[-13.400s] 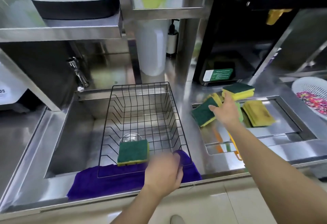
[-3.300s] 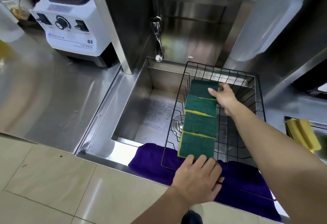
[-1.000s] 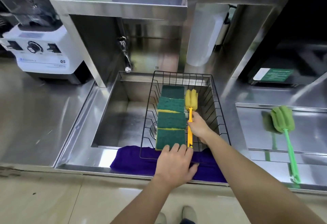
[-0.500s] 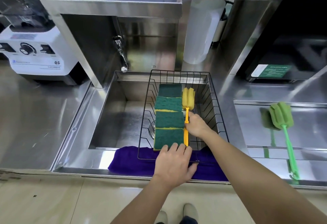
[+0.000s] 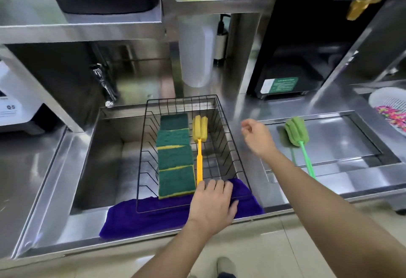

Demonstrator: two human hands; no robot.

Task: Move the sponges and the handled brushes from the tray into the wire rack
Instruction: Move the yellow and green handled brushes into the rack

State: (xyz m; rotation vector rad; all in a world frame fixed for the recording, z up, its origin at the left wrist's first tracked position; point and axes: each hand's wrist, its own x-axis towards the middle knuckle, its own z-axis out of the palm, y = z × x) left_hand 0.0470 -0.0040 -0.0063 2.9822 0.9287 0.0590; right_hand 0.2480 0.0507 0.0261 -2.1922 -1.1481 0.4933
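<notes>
The black wire rack [image 5: 222, 121] sits over the sink. Several green-and-yellow sponges [image 5: 174, 156] lie in a row inside it. Beside them on the right lies the yellow handled brush [image 5: 199, 145]. My left hand [image 5: 212, 204] rests on the rack's front edge, fingers over the wire. Between the rack and the steel tray [image 5: 342, 141] my right hand [image 5: 258, 138] hovers above the counter, empty, its fingers loosely curled. A green handled brush [image 5: 296, 133] lies in the tray, just right of that hand.
A purple cloth [image 5: 142, 216] lies under the rack's front edge. The faucet [image 5: 103, 86] stands behind the sink's left side. A white colander [image 5: 391, 110] is at the far right. A black machine [image 5: 296, 47] stands behind the tray, a blender base [image 5: 13, 110] at far left.
My right hand has let go of the yellow brush, which now lies in the rack, and has moved right toward the tray. My left hand stays on the rack's front edge.
</notes>
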